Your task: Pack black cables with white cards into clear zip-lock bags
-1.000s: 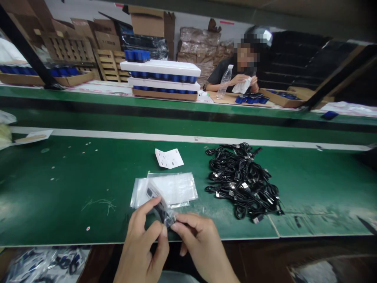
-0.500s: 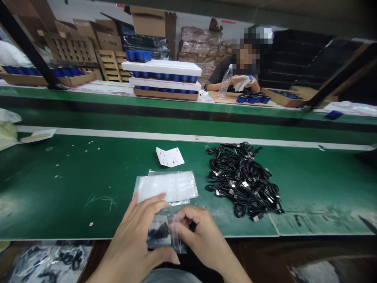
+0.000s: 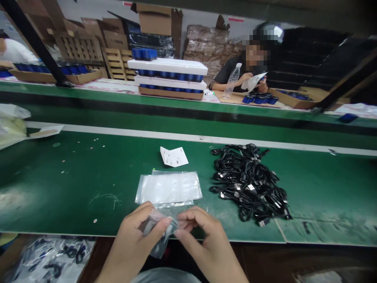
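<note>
Green-topped table point(image 3: 59, 184) is stretching across my feed. My left hand point(image 3: 135, 236) and right hand point(image 3: 203, 236) are curling inward, pinching a small clear plastic bag point(image 3: 160, 232) between their fingertips, its long axis slanting toward me, nearer the left hand. Flat bags point(image 3: 168, 188) and coiled black cables point(image 3: 250, 184) are lying beyond and rightward.

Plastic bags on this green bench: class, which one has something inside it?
The clear bag pinched between the left hand and right hand, with a dark cable inside; the flat stack of bags shows none.
</note>
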`<action>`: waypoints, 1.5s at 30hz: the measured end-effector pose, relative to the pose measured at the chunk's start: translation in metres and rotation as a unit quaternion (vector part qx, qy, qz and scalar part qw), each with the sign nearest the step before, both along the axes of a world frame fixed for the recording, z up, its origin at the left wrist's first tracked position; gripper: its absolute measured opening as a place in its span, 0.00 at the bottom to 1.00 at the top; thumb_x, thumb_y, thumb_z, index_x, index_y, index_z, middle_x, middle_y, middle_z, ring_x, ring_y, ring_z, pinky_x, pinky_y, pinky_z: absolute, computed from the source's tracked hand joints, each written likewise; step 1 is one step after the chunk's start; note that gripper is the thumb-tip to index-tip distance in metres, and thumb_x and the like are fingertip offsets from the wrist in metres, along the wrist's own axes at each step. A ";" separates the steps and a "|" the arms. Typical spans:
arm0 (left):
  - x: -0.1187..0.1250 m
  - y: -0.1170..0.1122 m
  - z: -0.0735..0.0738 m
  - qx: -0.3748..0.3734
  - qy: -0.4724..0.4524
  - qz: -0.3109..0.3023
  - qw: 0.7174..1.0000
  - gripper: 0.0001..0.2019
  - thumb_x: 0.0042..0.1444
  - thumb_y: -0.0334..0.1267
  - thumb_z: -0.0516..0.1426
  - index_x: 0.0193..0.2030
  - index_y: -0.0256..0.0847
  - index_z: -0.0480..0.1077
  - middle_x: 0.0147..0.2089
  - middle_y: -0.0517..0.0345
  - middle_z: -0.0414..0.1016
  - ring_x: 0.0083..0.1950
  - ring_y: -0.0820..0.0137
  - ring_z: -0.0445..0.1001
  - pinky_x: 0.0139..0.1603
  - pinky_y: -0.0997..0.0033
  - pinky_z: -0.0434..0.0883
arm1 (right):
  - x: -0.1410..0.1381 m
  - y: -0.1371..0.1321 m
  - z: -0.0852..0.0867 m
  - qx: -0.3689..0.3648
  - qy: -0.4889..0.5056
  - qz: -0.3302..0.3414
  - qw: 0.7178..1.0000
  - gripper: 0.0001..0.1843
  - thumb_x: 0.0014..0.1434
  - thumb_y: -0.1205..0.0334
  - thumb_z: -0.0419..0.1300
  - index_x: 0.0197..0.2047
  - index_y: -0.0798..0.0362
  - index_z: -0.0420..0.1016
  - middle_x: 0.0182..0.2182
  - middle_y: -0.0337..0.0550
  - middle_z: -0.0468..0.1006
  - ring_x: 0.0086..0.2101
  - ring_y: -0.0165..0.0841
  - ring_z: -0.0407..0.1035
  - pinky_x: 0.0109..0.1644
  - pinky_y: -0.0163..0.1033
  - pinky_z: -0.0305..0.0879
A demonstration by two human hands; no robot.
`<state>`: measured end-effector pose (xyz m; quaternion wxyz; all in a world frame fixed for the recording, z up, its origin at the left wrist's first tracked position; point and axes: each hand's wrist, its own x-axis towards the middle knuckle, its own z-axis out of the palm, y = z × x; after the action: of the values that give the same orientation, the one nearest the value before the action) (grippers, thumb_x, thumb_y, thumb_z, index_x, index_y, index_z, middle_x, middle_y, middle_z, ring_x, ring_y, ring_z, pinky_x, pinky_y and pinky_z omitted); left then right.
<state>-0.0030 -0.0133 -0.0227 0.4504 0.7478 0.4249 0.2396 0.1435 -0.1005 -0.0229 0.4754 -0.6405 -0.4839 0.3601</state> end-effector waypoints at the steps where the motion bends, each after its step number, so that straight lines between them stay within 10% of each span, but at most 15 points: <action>1: 0.000 -0.001 -0.001 -0.001 -0.006 0.004 1.000 0.14 0.54 0.43 0.56 0.20 0.41 0.67 0.24 0.65 0.63 0.26 0.74 0.65 0.26 0.76 0.63 | -0.002 0.000 -0.001 0.016 -0.022 -0.001 1.000 0.05 0.54 0.66 0.61 0.36 0.53 0.75 0.29 0.39 0.74 0.31 0.31 0.69 0.36 0.33 0.65; 11: -0.005 -0.005 -0.003 -0.135 -0.087 0.007 0.987 0.12 0.56 0.46 0.55 0.28 0.41 0.73 0.28 0.62 0.68 0.28 0.73 0.66 0.28 0.77 0.64 | 0.004 0.002 -0.003 0.013 0.034 -0.042 0.998 0.12 0.61 0.61 0.54 0.25 0.53 0.67 0.23 0.36 0.68 0.26 0.29 0.63 0.30 0.32 0.59; 27: -0.007 -0.009 -0.010 0.002 -0.103 0.015 0.995 0.15 0.61 0.42 0.51 0.25 0.41 0.65 0.26 0.64 0.62 0.25 0.76 0.62 0.24 0.81 0.61 | 0.004 0.003 -0.008 0.044 0.058 -0.029 0.997 0.12 0.61 0.58 0.54 0.28 0.53 0.68 0.24 0.36 0.67 0.27 0.30 0.62 0.31 0.33 0.58; 37: 0.014 -0.034 -0.025 0.009 -0.126 0.054 0.991 0.10 0.59 0.45 0.52 0.35 0.43 0.69 0.29 0.62 0.76 0.30 0.71 0.75 0.32 0.76 0.71 | -0.047 0.008 -0.032 0.117 0.072 -0.170 0.976 0.11 0.65 0.56 0.48 0.34 0.50 0.64 0.21 0.33 0.68 0.21 0.28 0.64 0.26 0.31 0.59; 45: 0.010 -0.039 -0.038 0.133 -0.161 0.080 0.975 0.10 0.62 0.43 0.51 0.33 0.46 0.69 0.24 0.67 0.74 0.23 0.75 0.72 0.25 0.79 0.67 | -0.054 0.005 -0.046 0.176 -0.088 -0.165 0.966 0.12 0.65 0.62 0.49 0.28 0.49 0.60 0.18 0.33 0.69 0.18 0.28 0.62 0.23 0.32 0.55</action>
<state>0.0069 -0.0521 -0.0602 0.3885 0.7165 0.3691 0.4466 0.0892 -0.0953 -0.0684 0.5892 -0.6468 -0.4670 0.1281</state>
